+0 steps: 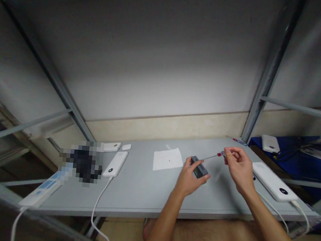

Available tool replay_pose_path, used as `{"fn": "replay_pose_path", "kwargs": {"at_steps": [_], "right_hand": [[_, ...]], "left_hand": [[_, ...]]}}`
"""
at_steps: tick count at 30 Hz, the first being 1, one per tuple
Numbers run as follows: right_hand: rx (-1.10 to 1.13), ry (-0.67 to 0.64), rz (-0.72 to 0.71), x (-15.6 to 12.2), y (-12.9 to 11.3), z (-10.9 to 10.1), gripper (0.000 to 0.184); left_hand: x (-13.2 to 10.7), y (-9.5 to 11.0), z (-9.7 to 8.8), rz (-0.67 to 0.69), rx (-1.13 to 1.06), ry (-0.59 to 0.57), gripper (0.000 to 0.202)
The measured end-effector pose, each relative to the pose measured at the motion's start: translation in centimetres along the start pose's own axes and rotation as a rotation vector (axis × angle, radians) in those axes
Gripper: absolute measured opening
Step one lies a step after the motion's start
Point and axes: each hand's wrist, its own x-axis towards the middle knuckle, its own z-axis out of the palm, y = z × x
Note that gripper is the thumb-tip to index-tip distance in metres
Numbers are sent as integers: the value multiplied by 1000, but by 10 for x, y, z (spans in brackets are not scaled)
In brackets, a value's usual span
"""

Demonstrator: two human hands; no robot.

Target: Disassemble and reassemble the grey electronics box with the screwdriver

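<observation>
My left hand (189, 179) grips a small dark grey box (199, 167) with a row of slots on its top, holding it against the grey tabletop. My right hand (238, 167), fingers pinched together, has a screwdriver (220, 154) with a red and clear handle. Its thin shaft points left and down toward the far end of the box; whether the tip touches it I cannot tell. Left of the box lies a sheet of white paper (164, 160) bearing a tiny dark speck (169, 160).
White power banks with cables lie on the left (118, 162) and right (274, 180) of the table. A power strip (46, 189) is at the left edge beside a blurred dark object (85, 162). Another screwdriver-like tool (240, 142) rests at the back right, near a metal post (261, 96).
</observation>
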Motion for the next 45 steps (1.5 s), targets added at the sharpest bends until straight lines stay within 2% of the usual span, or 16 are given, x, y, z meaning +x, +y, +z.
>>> {"fn": "replay_pose_path", "kwargs": {"at_steps": [2,5,6,10,13,17,23,27,30,34,36,38,41,45], "right_hand": [[-11,7,-16,-2,0,3,49],[-194,-99,-106,-16,-4,23,41],[-311,-164,-148,-22,-6,33,36],[-750,-397,-354,-42,-7,76,20],[-964,-507,-415,-52,2,102,17],[-1131,-507,-467,-61,22,117,20],[-1191,-461,-534,-65,41,119,21],[-1082,-485,-515,-60,29,113,18],[-900,-476,-473,-52,15,98,22],[-589,-308,-266,-37,6,64,29],[-434,-232,-140,-27,7,44,35],[-307,-203,-11,-17,11,27,41],[-201,-168,126,-5,18,4,49],[-168,-138,158,5,19,-21,51]], "left_hand": [[3,-4,1,-4,-8,-39,77],[7,-7,2,78,9,-103,102],[9,-8,2,131,14,-112,99],[11,-14,6,327,96,-120,67],[11,-24,13,313,206,-115,74],[12,-34,21,229,226,-51,91],[13,-36,22,214,171,-63,80],[11,-29,16,272,125,-74,65],[9,-21,8,286,32,-99,63],[8,-15,-4,136,-265,-73,77],[8,-13,-10,37,-438,-45,86],[8,-11,-15,-34,-549,-51,85],[8,-8,-21,-110,-564,-59,72],[7,-9,-22,-146,-509,32,57]]}}
